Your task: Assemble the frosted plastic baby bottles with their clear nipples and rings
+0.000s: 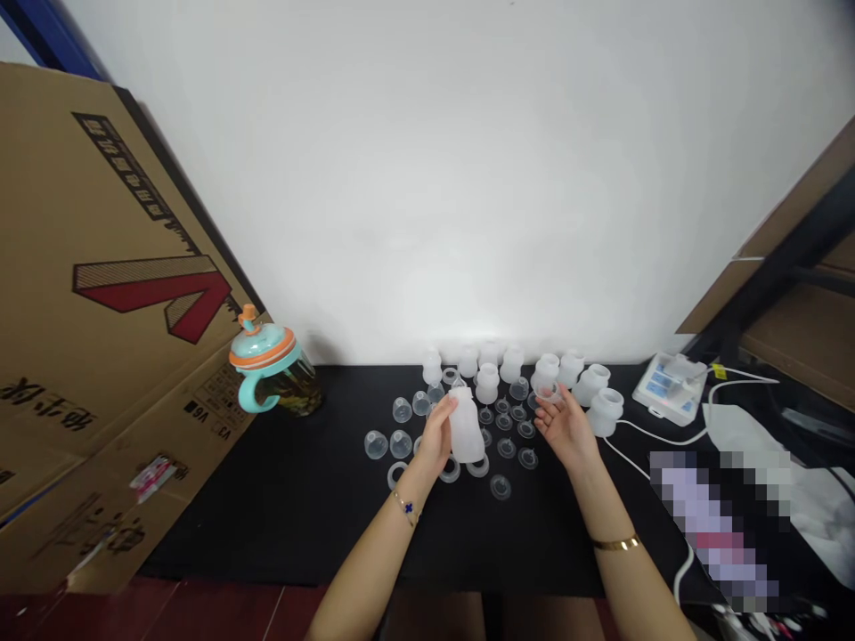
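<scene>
My left hand [436, 438] is wrapped round a frosted white bottle [467, 429], which is tilted above the black table. My right hand [567, 429] has its fingertips on a small clear piece [546, 392] in front of the white bottles at the back. Several white bottles [487, 383] stand along the wall. Clear domes [401, 444] lie to the left of my left hand. Between my hands are several clear discs [506, 448], and white rings [478, 466] lie below the held bottle.
A jug with a turquoise lid [264, 345] stands at the left beside a large cardboard box [100, 356]. At the right are a white device [670, 389], white cables [668, 440] and a partly pixelated item [714, 534].
</scene>
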A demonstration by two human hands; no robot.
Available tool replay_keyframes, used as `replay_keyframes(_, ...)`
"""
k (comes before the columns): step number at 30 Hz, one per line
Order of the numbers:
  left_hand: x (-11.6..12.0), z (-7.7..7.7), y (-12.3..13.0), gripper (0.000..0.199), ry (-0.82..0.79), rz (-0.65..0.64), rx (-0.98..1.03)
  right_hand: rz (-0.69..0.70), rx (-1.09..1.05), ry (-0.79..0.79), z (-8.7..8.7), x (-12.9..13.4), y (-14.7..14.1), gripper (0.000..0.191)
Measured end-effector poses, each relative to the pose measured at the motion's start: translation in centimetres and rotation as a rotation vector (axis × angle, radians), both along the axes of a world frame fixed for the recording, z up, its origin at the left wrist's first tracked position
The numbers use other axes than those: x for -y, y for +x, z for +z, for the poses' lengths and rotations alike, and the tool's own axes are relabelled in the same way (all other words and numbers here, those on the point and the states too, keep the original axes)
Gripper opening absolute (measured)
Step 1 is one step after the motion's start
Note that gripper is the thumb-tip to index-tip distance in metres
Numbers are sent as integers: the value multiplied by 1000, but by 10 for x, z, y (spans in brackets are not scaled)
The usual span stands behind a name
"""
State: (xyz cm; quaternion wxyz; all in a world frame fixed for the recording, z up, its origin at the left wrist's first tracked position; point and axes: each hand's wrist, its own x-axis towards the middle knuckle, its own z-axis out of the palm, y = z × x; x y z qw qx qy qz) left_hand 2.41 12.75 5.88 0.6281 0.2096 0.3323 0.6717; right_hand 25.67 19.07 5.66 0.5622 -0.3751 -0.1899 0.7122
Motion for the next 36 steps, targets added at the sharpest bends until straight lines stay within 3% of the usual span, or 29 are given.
replay_keyframes(6, 2, 0, 1, 37, 126, 12, -335, -106, 43, 66, -6, 1, -1, 18)
replay_keyframes(13, 13, 1, 5, 35, 530, 386, -1480, -118, 146, 91, -1, 5, -5, 35)
replay_keyframes(16, 15, -2, 8, 37, 642, 443, -1730, -108, 185, 79, 1, 6, -7, 39)
replay_keyframes(26, 11, -11, 8, 36, 624, 436, -1798, -98, 204, 105, 0, 7, -8, 47)
replay_keyframes(36, 12, -8, 6, 30, 588, 386, -1662, -60, 147, 119, 0, 9, -10, 23)
